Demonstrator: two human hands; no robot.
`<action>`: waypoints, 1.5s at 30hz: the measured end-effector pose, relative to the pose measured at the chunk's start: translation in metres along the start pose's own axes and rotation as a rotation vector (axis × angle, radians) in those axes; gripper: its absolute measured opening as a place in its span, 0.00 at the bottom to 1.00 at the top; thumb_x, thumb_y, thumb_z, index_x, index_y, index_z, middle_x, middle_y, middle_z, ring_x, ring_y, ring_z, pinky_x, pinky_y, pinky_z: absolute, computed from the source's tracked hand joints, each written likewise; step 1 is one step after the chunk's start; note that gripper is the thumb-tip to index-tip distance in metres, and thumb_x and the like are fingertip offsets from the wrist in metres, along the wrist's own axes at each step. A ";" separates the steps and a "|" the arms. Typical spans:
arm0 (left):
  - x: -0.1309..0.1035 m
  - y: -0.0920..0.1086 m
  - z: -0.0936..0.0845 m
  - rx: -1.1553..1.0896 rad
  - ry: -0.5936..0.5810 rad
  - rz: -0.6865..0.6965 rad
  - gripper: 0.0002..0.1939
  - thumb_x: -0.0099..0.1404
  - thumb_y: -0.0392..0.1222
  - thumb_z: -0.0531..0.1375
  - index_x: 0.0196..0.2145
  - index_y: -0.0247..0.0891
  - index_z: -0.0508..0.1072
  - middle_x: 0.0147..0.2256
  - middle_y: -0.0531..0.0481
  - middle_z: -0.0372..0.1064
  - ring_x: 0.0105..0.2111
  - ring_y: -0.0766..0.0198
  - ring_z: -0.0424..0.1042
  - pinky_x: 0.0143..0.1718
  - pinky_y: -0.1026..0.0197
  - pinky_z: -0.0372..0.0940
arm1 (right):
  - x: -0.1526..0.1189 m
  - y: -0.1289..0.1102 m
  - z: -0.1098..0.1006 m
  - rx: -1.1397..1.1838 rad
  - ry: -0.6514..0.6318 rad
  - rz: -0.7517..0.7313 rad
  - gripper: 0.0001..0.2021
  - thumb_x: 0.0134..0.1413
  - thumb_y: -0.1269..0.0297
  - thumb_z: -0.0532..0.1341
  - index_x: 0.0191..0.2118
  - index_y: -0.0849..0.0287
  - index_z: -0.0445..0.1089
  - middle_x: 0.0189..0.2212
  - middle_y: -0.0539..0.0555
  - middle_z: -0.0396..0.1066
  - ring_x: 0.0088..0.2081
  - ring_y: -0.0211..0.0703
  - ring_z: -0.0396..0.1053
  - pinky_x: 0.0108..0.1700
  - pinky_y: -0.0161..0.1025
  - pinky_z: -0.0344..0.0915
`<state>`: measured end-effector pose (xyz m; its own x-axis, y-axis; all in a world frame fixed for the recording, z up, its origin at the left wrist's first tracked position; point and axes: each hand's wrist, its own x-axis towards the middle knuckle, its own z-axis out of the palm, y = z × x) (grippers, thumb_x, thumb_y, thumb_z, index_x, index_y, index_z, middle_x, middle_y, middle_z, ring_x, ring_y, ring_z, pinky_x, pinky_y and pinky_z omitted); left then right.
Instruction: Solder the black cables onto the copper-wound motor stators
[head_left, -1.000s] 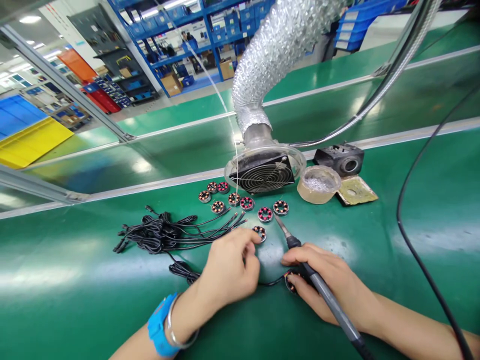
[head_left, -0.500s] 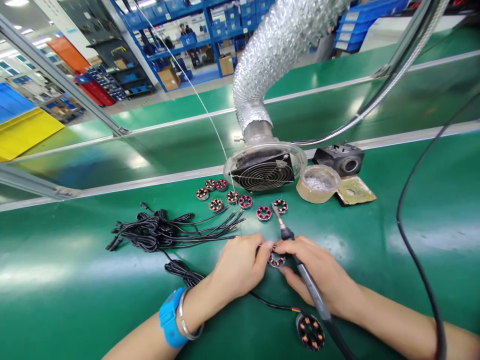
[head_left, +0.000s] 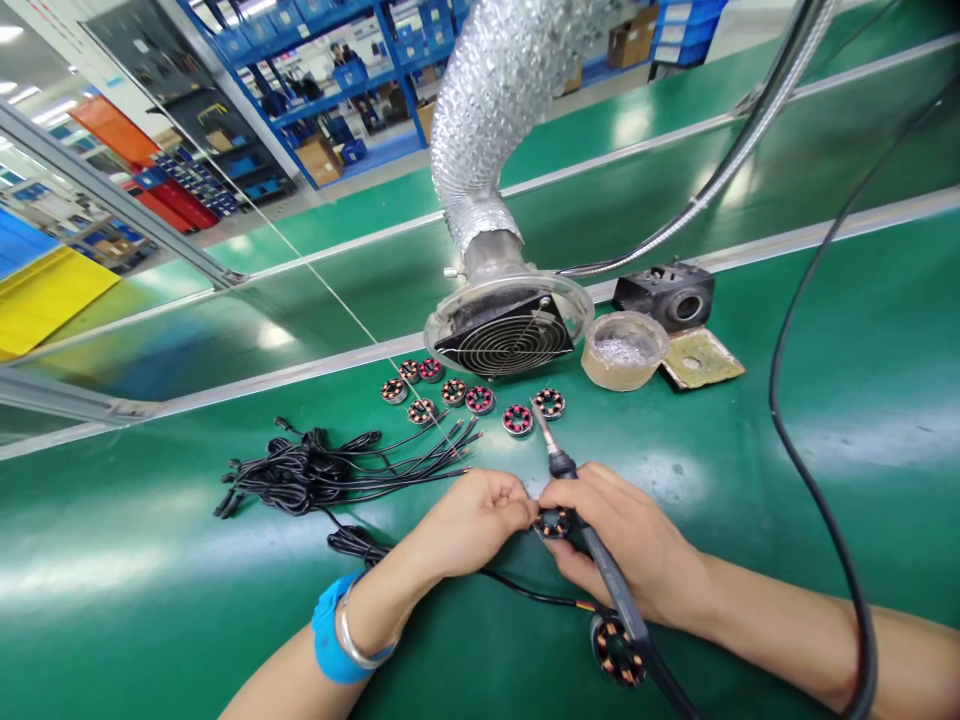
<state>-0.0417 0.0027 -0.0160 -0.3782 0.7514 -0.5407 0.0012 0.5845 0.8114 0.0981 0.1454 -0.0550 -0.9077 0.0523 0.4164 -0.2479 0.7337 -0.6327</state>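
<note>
My right hand [head_left: 626, 540] holds a soldering iron [head_left: 611, 575], its tip pointing up and away, and its thumb and finger also grip a small copper-wound ring [head_left: 553, 522]. My left hand [head_left: 480, 520] is closed in a pinch at the ring's left edge; what lies between its fingertips is too small to make out. A larger wound ring [head_left: 619, 650] with a black cable lies below my right hand. Several small rings with black, copper or red parts, one of them a red ring [head_left: 517, 420], lie beyond my hands.
Black cables [head_left: 300, 470] lie bundled at the left. A fume extractor [head_left: 510, 340] with a silver duct [head_left: 480, 130] stands behind the rings. Right of it are a round tub [head_left: 624, 350], a yellow sponge [head_left: 701, 358] and a black iron holder [head_left: 667, 295]. A cord hangs at the right.
My left fingers have drawn together into a tighter pinch beside the ring. The ring has tilted slightly in my right hand. The whole view has shifted a little.
</note>
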 end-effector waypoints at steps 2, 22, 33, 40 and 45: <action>0.002 -0.002 -0.003 -0.201 0.005 -0.047 0.16 0.56 0.52 0.59 0.22 0.39 0.61 0.15 0.63 0.44 0.17 0.72 0.40 0.19 0.65 0.39 | 0.000 0.001 0.000 -0.001 0.046 -0.004 0.16 0.50 0.78 0.59 0.45 0.56 0.62 0.32 0.51 0.66 0.33 0.43 0.60 0.35 0.38 0.60; -0.006 0.000 -0.005 -0.016 -0.096 -0.003 0.15 0.58 0.47 0.62 0.21 0.35 0.68 0.18 0.60 0.52 0.20 0.71 0.47 0.22 0.64 0.44 | 0.000 0.004 -0.005 -0.134 0.108 -0.022 0.16 0.49 0.77 0.59 0.44 0.57 0.61 0.32 0.53 0.66 0.33 0.45 0.59 0.35 0.40 0.59; -0.006 0.000 -0.003 -0.032 -0.059 0.028 0.20 0.58 0.56 0.65 0.27 0.34 0.70 0.17 0.62 0.49 0.19 0.73 0.43 0.21 0.65 0.40 | -0.001 0.003 -0.006 -0.059 0.069 -0.020 0.17 0.48 0.76 0.60 0.45 0.57 0.62 0.30 0.52 0.62 0.33 0.44 0.58 0.34 0.39 0.59; -0.007 -0.004 0.005 0.003 -0.036 0.065 0.20 0.60 0.56 0.63 0.25 0.37 0.65 0.16 0.62 0.45 0.19 0.72 0.41 0.20 0.65 0.38 | -0.005 0.001 -0.007 -0.022 0.036 -0.047 0.18 0.49 0.77 0.59 0.46 0.56 0.61 0.31 0.51 0.63 0.33 0.44 0.59 0.33 0.39 0.59; -0.005 -0.006 0.010 0.015 0.020 0.117 0.18 0.62 0.56 0.60 0.30 0.36 0.72 0.18 0.59 0.53 0.19 0.71 0.47 0.20 0.65 0.42 | -0.011 0.007 -0.004 -0.020 -0.023 -0.061 0.17 0.54 0.75 0.58 0.50 0.56 0.62 0.32 0.52 0.63 0.33 0.43 0.62 0.33 0.39 0.62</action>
<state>-0.0303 -0.0012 -0.0200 -0.3932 0.8085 -0.4378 0.0603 0.4978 0.8652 0.1078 0.1524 -0.0615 -0.8985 -0.0082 0.4390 -0.2968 0.7482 -0.5934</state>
